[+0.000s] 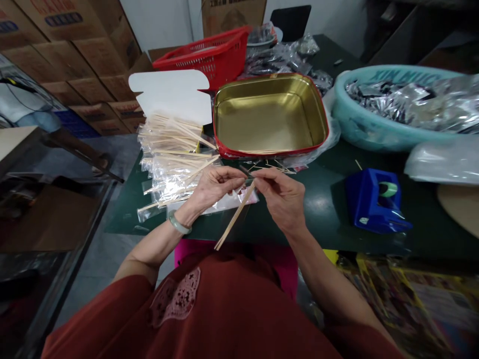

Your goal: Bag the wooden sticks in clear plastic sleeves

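My left hand [213, 187] and my right hand [280, 197] meet above the near edge of the dark green table [322, 209]. Together they pinch the top of a pair of thin wooden sticks [235, 217] that slant down toward my lap. A clear plastic sleeve [228, 202] lies just under the hands; whether the sticks are inside one I cannot tell. A pile of bagged sticks [172, 159] lies to the left of my left hand. A square gold tin with a red rim [269, 114] stands behind the hands, with a few loose sticks [279, 167] by its front edge.
A blue tape dispenser [376, 199] sits to the right. Behind it a pale teal basin [359, 124] holds silver packets. A red basket [209, 52] and a white card [175, 94] stand at the back left, with cardboard boxes [75, 55] beyond.
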`<state>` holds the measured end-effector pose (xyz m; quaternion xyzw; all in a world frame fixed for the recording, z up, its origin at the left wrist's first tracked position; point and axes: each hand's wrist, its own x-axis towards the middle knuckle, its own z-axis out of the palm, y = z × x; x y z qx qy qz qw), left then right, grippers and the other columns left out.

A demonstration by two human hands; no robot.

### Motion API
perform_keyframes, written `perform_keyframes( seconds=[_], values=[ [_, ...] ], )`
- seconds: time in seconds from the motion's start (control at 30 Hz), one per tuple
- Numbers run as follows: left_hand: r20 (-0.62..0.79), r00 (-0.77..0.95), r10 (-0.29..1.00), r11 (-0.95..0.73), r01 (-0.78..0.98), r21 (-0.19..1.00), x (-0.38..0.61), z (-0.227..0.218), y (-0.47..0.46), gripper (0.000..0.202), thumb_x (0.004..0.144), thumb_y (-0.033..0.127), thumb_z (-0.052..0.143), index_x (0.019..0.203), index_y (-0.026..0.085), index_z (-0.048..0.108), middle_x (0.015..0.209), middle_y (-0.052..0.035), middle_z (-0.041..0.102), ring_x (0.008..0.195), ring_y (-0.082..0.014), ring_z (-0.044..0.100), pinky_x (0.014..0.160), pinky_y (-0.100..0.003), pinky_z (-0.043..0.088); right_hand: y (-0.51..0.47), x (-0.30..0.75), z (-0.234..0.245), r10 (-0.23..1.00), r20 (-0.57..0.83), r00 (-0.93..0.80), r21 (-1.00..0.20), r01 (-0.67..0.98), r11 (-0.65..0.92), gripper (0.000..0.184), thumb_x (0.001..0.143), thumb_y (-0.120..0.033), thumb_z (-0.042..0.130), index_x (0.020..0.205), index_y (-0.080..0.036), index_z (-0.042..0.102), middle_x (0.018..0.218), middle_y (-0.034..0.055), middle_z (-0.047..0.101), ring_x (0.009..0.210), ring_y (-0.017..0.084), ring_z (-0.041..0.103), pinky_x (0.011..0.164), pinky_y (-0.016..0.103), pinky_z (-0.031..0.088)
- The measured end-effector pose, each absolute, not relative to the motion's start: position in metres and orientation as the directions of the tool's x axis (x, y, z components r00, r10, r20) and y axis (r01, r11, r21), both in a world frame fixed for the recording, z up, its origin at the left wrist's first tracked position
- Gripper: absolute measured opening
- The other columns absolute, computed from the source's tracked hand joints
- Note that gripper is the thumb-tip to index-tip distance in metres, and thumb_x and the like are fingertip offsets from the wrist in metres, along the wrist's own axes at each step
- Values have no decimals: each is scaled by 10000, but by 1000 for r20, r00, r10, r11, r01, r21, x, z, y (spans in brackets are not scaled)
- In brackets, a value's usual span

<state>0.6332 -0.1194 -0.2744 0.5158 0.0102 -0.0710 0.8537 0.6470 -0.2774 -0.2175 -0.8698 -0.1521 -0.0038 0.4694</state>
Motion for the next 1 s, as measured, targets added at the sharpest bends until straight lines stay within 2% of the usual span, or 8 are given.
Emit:
perform_keyframes(
  seconds=[0.13,0.27,0.4,0.63,0.8,1.0],
  values=[
    [-73,989,-126,452,123,883,632,-277,-120,322,741,443,750,841,138,732,618,-23,684,498,-84,573,459,-196,406,-284,649,-219,368,193,909,-773,372,-513,144,878,-211,580,888,-236,721,758,-11,659,667,107,590,617,260,488],
    [-86,985,-151,450,146,881,633,-279,-120,308,777,361,707,994,143,717,673,-29,713,532,-102,622,473,-199,440,-289,651,-221,469,289,834,-661,529,-532,208,898,-158,545,943,-256,723,815,3,680,737,118,619,658,270,500],
    [-79,984,-158,447,143,883,633,-282,-118,304,783,289,683,1050,145,709,705,-33,726,554,-123,655,473,-205,461,-293,653,-223,549,335,766,-574,628,-526,254,899,-125,526,990,-266,717,853,11,683,743,115,629,646,264,504],
    [-79,982,-171,449,149,881,634,-284,-118,285,769,307,683,1004,152,726,663,-33,712,569,-150,669,474,-224,472,-297,655,-229,595,342,728,-505,676,-537,275,906,-133,495,1001,-276,710,847,18,655,754,127,625,654,282,516],
    [-52,987,-154,468,120,875,635,-288,-119,178,758,221,644,891,155,743,651,-17,706,548,-121,656,464,-194,448,-298,655,-231,622,335,708,-466,698,-544,279,903,-116,490,1013,-257,705,853,32,647,764,136,623,647,283,516],
    [-31,982,-185,439,111,892,637,-291,-117,132,739,188,615,780,121,721,648,-21,701,537,-85,622,475,-167,449,-298,655,-232,659,348,667,-421,739,-526,297,887,-91,480,1023,-232,703,828,50,638,760,153,603,635,289,515]
  ],
)
